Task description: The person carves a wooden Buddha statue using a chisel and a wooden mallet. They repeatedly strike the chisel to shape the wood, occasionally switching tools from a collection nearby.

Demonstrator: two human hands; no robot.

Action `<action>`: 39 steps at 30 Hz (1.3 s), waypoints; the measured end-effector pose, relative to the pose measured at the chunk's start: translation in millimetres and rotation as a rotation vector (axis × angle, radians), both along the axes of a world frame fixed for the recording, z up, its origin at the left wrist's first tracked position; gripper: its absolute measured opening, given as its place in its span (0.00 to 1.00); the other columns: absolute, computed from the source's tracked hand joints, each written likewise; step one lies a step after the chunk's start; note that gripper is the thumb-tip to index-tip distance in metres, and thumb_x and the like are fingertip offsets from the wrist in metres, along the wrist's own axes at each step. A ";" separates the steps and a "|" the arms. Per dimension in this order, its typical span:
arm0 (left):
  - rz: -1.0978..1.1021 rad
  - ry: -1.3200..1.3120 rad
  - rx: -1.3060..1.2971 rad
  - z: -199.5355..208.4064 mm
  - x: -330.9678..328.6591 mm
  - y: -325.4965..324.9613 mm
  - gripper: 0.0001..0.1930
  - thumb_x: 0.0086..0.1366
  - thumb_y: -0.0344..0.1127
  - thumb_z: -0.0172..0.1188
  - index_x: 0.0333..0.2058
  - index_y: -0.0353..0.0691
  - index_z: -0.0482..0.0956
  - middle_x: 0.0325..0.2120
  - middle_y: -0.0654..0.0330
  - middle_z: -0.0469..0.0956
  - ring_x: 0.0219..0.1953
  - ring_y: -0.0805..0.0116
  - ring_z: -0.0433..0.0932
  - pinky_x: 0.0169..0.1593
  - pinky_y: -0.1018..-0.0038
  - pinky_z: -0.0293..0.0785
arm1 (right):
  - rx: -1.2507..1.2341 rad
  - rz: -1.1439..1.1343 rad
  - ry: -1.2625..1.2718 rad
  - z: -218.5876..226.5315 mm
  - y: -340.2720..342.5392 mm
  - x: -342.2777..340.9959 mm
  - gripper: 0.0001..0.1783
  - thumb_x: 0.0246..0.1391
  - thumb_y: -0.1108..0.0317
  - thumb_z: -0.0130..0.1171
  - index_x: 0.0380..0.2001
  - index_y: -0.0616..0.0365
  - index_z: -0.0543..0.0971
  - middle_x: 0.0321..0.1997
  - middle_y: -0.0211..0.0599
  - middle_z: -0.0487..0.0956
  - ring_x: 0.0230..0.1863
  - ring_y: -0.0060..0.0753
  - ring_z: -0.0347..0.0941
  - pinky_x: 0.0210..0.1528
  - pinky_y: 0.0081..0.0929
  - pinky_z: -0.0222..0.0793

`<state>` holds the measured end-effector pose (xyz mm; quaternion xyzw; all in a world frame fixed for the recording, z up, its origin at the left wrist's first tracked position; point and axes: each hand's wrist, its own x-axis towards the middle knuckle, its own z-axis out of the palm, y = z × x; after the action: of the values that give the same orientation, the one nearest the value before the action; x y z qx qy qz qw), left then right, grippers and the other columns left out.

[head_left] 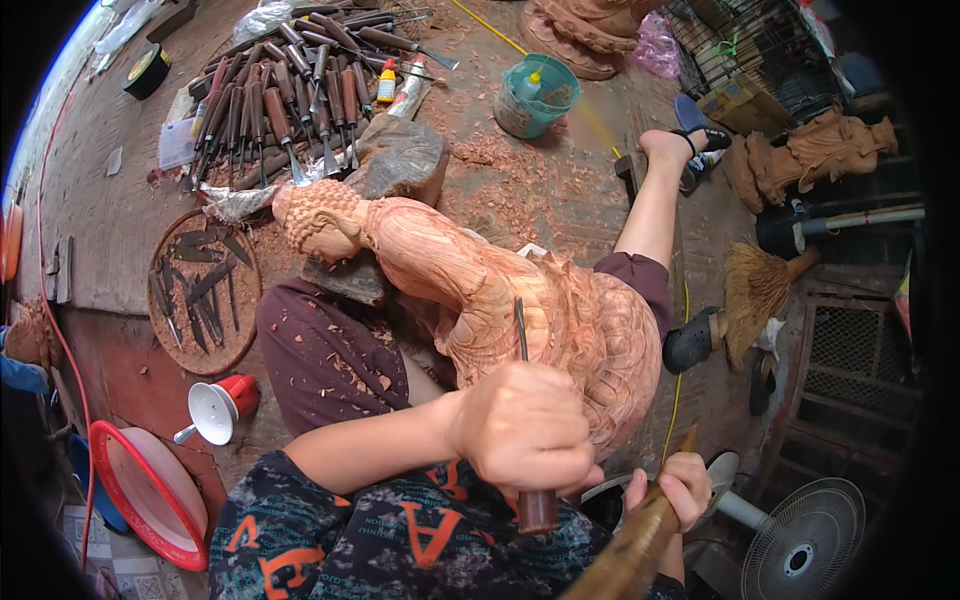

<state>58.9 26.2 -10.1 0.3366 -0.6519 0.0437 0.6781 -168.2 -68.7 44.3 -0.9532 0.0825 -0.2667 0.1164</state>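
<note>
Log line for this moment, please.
left hand: grips chisel on wooden statue | right hand: holds wooden mallet

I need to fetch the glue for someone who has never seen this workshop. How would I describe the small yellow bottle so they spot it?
Start at the wooden statue across the carver's lap, then look beyond its head to the spread of wood-handled chisels. At their right edge stands the small yellow bottle, alone bright yellow with a red cap.

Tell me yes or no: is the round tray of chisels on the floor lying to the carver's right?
No. The round tray of chisels lies on the person's left, beside the left knee, while the wooden statue rests across the lap.
</note>
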 end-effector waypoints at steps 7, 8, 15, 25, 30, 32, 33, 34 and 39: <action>0.154 -0.078 0.047 0.6 -11.1 -8.8 0.13 0.50 0.33 0.64 0.16 0.40 0.67 0.11 0.68 0.56 0.12 0.75 0.60 0.17 0.79 0.52 | -0.014 -0.026 -0.015 -14.4 -7.0 -6.4 0.20 0.38 0.76 0.62 0.36 0.55 0.68 0.22 0.35 0.68 0.16 0.35 0.65 0.17 0.28 0.61; 0.192 -0.081 0.044 -2.8 -13.7 -11.7 0.14 0.50 0.33 0.64 0.15 0.40 0.67 0.11 0.68 0.56 0.13 0.75 0.60 0.17 0.79 0.52 | 0.014 -0.041 0.054 -14.5 -5.8 -5.4 0.20 0.38 0.76 0.62 0.37 0.55 0.68 0.22 0.35 0.68 0.15 0.35 0.65 0.17 0.28 0.61; 0.269 -0.051 0.215 27.7 -28.1 -0.7 0.13 0.50 0.38 0.54 0.35 0.41 0.73 0.20 0.66 0.60 0.23 0.72 0.64 0.24 0.77 0.57 | 0.610 -0.318 0.162 -23.0 12.3 -23.7 0.26 0.46 0.63 0.64 0.45 0.59 0.65 0.39 0.38 0.70 0.37 0.29 0.69 0.36 0.26 0.66; 0.418 0.296 0.399 40.3 -25.2 -39.1 0.20 0.54 0.38 0.57 0.46 0.43 0.69 0.22 0.59 0.66 0.20 0.62 0.72 0.23 0.70 0.70 | 0.927 -0.464 -0.065 -33.7 0.5 6.2 0.34 0.43 0.68 0.60 0.53 0.66 0.61 0.42 0.37 0.71 0.42 0.31 0.69 0.46 0.26 0.65; 0.053 0.749 0.354 33.2 40.7 -49.5 0.15 0.59 0.37 0.53 0.40 0.34 0.65 0.28 0.47 0.73 0.35 0.51 0.76 0.39 0.60 0.71 | 1.261 -0.539 -0.151 -31.2 5.8 14.9 0.26 0.44 0.76 0.55 0.48 0.62 0.62 0.27 0.32 0.66 0.24 0.22 0.62 0.28 0.18 0.61; -0.038 0.933 0.459 23.2 70.4 -54.5 0.14 0.64 0.41 0.51 0.41 0.38 0.64 0.19 0.67 0.68 0.17 0.83 0.65 0.18 0.86 0.61 | 1.285 -0.557 -0.181 -30.5 6.4 17.6 0.25 0.43 0.78 0.55 0.47 0.61 0.62 0.25 0.32 0.65 0.22 0.21 0.61 0.26 0.17 0.60; -0.042 0.964 0.495 17.0 78.3 -57.5 0.14 0.65 0.42 0.51 0.42 0.39 0.63 0.19 0.68 0.66 0.15 0.84 0.63 0.17 0.86 0.59 | 1.301 -0.565 -0.187 -29.6 5.9 17.6 0.25 0.42 0.79 0.55 0.46 0.61 0.63 0.26 0.32 0.66 0.23 0.21 0.62 0.27 0.17 0.61; -0.059 1.008 0.443 13.4 79.3 -61.1 0.13 0.65 0.42 0.50 0.41 0.39 0.64 0.18 0.68 0.65 0.14 0.84 0.62 0.16 0.86 0.57 | 1.318 -0.574 -0.191 -29.2 5.4 17.4 0.25 0.41 0.79 0.56 0.46 0.62 0.64 0.26 0.32 0.66 0.24 0.21 0.62 0.28 0.16 0.62; -0.206 1.101 0.459 13.2 73.9 -64.7 0.14 0.66 0.45 0.49 0.34 0.38 0.68 0.14 0.70 0.61 0.12 0.84 0.58 0.14 0.84 0.54 | 1.305 -0.599 -0.180 -29.3 3.8 18.0 0.25 0.40 0.80 0.56 0.46 0.61 0.64 0.26 0.32 0.66 0.23 0.20 0.62 0.27 0.16 0.62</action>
<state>132.8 -38.5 3.1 0.3823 -0.2271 -0.3446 0.8267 -150.2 -64.9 15.1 -0.6002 0.4728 -0.2608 0.5901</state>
